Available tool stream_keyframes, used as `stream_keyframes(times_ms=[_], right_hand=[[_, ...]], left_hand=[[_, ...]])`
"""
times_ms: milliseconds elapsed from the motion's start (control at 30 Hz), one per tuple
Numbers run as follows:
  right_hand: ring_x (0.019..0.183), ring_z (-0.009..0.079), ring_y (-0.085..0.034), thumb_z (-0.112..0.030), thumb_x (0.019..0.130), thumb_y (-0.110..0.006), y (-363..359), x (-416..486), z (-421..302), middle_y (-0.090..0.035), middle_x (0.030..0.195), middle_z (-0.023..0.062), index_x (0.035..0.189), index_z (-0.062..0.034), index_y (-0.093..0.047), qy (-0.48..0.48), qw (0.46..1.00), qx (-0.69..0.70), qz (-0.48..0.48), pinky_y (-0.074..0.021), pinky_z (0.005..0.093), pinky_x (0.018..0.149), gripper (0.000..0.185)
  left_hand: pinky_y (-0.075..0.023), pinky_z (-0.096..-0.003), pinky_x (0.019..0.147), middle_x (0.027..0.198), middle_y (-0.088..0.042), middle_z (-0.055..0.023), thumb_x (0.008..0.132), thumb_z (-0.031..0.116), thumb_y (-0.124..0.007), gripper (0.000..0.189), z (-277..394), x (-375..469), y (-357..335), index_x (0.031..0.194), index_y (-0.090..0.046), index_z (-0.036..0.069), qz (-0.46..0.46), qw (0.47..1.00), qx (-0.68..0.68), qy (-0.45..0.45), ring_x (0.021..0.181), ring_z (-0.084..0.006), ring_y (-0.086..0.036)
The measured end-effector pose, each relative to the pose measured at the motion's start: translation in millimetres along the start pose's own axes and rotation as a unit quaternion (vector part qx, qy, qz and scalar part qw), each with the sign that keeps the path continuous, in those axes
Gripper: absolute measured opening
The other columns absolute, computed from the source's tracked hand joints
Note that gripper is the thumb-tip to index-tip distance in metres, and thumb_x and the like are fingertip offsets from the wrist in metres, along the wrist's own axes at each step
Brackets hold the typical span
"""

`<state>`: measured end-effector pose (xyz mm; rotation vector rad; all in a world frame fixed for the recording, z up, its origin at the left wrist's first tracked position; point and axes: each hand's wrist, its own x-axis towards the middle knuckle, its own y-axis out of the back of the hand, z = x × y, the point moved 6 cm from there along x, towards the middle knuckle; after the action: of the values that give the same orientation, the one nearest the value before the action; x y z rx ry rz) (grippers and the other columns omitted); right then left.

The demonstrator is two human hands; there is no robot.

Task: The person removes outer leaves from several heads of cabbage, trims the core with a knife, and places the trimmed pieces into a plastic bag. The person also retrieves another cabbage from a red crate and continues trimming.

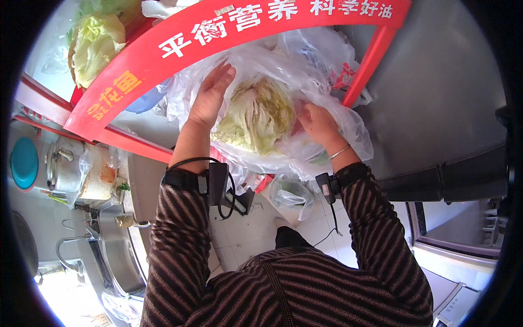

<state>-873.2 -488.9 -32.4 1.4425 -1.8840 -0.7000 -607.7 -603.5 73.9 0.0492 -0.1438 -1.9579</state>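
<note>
A head of leafy cabbage or lettuce [257,116], pale green with browned leaf edges, sits inside a crumpled translucent plastic bag [347,135] whose mouth is spread wide around it. Against the bag's left side rests my left hand [214,92], fingers extended and thumb apart, gripping nothing that I can see. On the other side of the leaves, my right hand [318,124] has its fingers curled into the bag's film. The fingertips there are partly lost in the plastic.
A red rack frame [245,24] with printed writing arches over the bag. Another leafy head [98,45] lies at upper left. To the right stands a grey metal surface, likely a refrigerator [441,94]. A bag of greens [290,194] is below; a steel sink [118,249] is at left.
</note>
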Motion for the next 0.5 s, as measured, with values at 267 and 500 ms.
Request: stream_keyframes(times_ms=[267,500], right_hand=[[0.090,0.0227,-0.070,-0.018,0.099,-0.065,7.0,10.3,31.2,-0.073,0.096,0.0093,0.115,-0.0002,-0.065,-0.007,0.974,0.156,0.165,-0.0548,0.0383,0.079,0.024],[0.079,0.0201,-0.073,-0.030,0.102,-0.063,-4.9,-36.0,-26.9,-0.072,0.093,0.0115,0.109,0.0010,-0.063,-0.081,0.940,0.330,-0.028,-0.0562,0.0333,0.066,0.032]], left_hand=[[-0.0328,-0.0463,0.114,0.160,-0.041,-0.0115,0.097,0.052,-0.063,0.081,-5.3,15.0,2.2,0.161,-0.030,0.015,0.035,0.999,-0.024,-0.005,0.141,-0.0267,-0.046],[-0.0439,-0.0341,0.096,0.117,-0.068,-0.0031,0.099,0.043,-0.064,0.040,-34.7,10.6,9.6,0.123,-0.065,0.011,-0.005,0.998,0.021,0.062,0.114,-0.0162,-0.061]])
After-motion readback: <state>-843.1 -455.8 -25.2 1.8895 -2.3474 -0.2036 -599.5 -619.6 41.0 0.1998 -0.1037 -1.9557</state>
